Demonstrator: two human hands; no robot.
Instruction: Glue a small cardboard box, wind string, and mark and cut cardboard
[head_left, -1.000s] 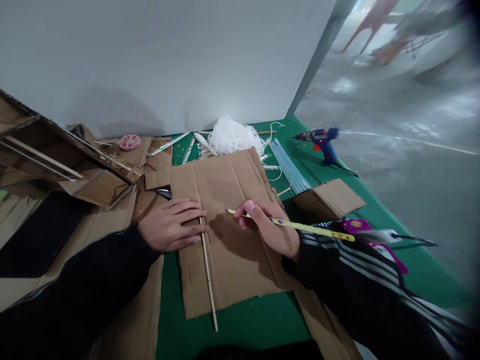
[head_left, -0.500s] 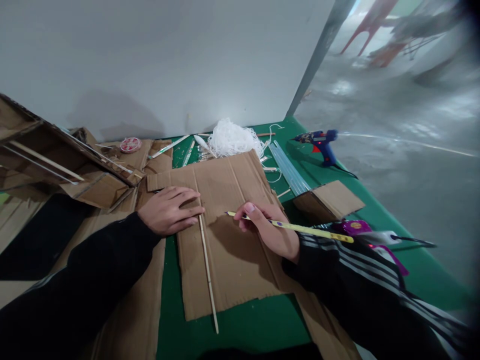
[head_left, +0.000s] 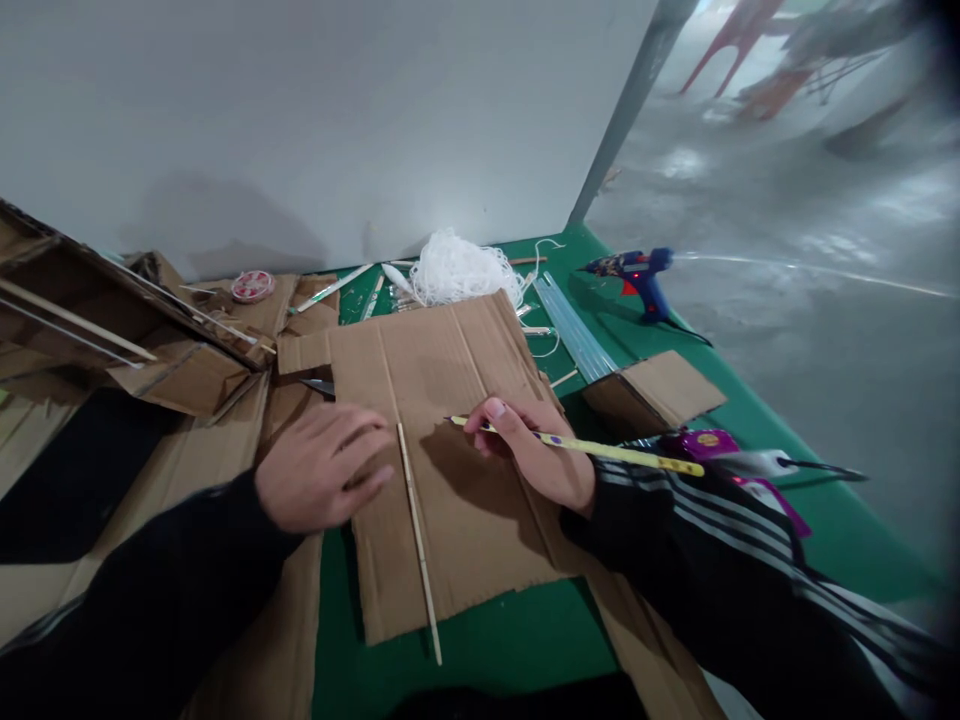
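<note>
The green table [head_left: 525, 650] is bearing a flat cardboard sheet [head_left: 469, 550], with white string [head_left: 457, 268] lying heaped beyond it and a blue glue gun [head_left: 649, 285] resting farther right; the left hand [head_left: 322, 465] is hovering at the sheet's left edge, fingers loosely curling and slightly spreading; the right hand [head_left: 532, 450] is pinching a yellow pencil [head_left: 622, 455] over the sheet; a thin wooden stick [head_left: 416, 530] is lying lengthwise between the hands, overhanging the near edge

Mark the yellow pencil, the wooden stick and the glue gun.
Yellow pencil [head_left: 619, 454]: head view, bare part of its barrel.
Wooden stick [head_left: 419, 543]: head view, middle of its length.
Glue gun [head_left: 653, 298]: head view, blue handle.
</note>
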